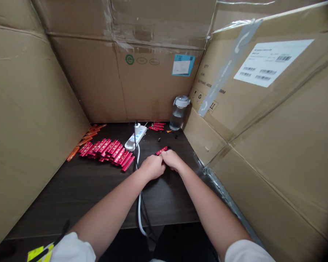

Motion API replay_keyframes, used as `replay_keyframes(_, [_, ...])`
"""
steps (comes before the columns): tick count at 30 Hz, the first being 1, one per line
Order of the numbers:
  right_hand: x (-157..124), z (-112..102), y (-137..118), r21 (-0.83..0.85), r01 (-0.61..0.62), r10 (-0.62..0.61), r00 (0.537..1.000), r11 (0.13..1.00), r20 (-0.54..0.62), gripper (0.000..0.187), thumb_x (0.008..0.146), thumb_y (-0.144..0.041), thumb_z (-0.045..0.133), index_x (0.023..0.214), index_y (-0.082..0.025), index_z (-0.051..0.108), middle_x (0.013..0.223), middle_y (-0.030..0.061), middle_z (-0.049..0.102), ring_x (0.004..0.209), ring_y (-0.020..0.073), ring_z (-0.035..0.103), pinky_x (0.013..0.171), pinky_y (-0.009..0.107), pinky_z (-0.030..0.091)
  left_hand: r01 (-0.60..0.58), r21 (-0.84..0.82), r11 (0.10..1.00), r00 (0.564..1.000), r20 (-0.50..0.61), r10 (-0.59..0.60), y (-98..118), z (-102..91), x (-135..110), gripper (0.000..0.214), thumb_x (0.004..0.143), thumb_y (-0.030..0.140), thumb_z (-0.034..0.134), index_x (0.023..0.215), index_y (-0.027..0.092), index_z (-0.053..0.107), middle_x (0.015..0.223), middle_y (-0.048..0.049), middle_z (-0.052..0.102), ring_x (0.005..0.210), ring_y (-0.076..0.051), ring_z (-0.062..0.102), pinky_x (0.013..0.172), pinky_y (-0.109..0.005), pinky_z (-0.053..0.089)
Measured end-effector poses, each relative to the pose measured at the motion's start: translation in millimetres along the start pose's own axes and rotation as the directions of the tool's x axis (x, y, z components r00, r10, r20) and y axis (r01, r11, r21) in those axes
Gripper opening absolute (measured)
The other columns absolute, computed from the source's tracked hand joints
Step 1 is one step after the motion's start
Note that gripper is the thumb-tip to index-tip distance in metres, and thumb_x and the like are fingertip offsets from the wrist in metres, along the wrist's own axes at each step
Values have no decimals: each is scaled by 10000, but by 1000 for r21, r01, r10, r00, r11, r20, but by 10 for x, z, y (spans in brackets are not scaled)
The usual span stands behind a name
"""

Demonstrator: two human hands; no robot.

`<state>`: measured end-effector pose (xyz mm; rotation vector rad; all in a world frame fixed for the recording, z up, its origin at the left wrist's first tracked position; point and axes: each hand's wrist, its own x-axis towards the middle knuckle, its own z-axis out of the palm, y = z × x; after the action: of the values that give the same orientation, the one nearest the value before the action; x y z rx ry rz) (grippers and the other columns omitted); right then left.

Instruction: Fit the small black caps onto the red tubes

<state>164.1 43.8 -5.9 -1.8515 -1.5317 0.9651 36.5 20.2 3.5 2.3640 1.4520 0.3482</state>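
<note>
We see white short sleeves at the near edge. The left sleeve (pixel 71 249) is plain, smooth cloth with a rounded hem. The right sleeve (pixel 247 253) is the same white and is partly cut off by the near edge. Below the hems, the left arm (pixel 112 207) and right arm (pixel 205 203) are uncovered down to the left hand (pixel 153 167) and right hand (pixel 172 160). Just left of the left sleeve we find a bright yellow-green strip (pixel 38 252) with a thin black cord (pixel 62 233) curving above it. We cannot tell whether either is worn.
</note>
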Motion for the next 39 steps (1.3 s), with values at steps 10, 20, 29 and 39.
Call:
replay_keyframes(10, [-72, -49, 27, 91, -22, 18, 999, 996, 42, 321, 819, -317, 405, 566, -168, 534, 317, -21, 396, 238, 108, 339, 287, 219, 220, -54, -446, 894, 998, -42, 40, -68, -26, 17, 218, 738, 224, 548, 881, 143, 691, 636, -12, 628, 587, -132, 567, 595, -227, 436])
replay_keyframes(20, [-109, -74, 166, 241, 74, -79, 997, 968, 9, 303, 819, -266, 340, 583, -166, 502, 327, -53, 371, 250, 80, 322, 300, 190, 241, -36, -763, 646, 998, 1, 57, -34, 17, -10, 205, 764, 247, 558, 895, 121, 652, 557, 42, 524, 377, -47, 426, 381, -164, 347])
replay_keyframes(29, [-53, -71, 113, 168, -38, 36, 999, 985, 18, 306, 835, -322, 404, 585, -172, 499, 336, -43, 384, 237, 85, 307, 295, 212, 208, -130, -478, 869, 988, -132, 76, -26, 31, 2, 177, 713, 193, 565, 844, 156, 677, 705, -13, 643, 647, -133, 570, 620, -223, 425])
replay_keyframes(39, [-58, -172, 252, 206, -72, 65, 997, 976, 43, 210, 831, -307, 468, 746, -147, 572, 326, -92, 303, 235, 64, 247, 271, 182, 182, 207, -848, 488, 977, 203, -62, -186, -12, 51, 424, 725, 309, 651, 1116, 150, 619, 651, 2, 606, 370, -47, 437, 330, -167, 341])
